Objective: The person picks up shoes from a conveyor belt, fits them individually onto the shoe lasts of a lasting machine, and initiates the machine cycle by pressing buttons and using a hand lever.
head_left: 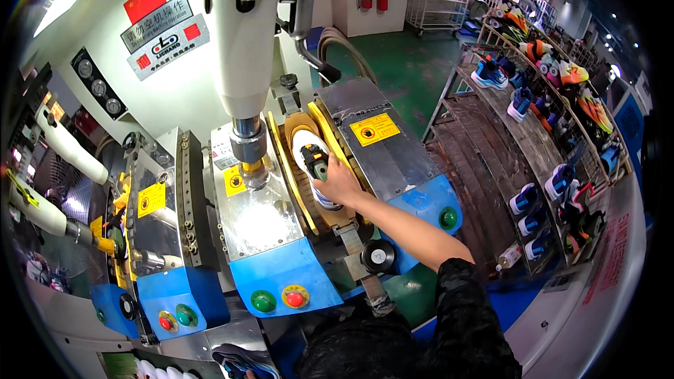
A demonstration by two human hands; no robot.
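My right hand reaches into the press and grips a white shoe at its dark collar opening, where a black and green piece shows. The shoe sits between two upright yellow pads, its toe pointing away from me on a tan support. At the lower edge a dark blue shoe with a light sole is in view. A small part of my left hand shows against that shoe, apparently holding it; most of its fingers are hidden.
A thick white press column hangs left of the white shoe. Blue panels carry a green button and a red button. A black round knob stands nearest me. A wooden rack of colourful shoes is on the right; another press station is left.
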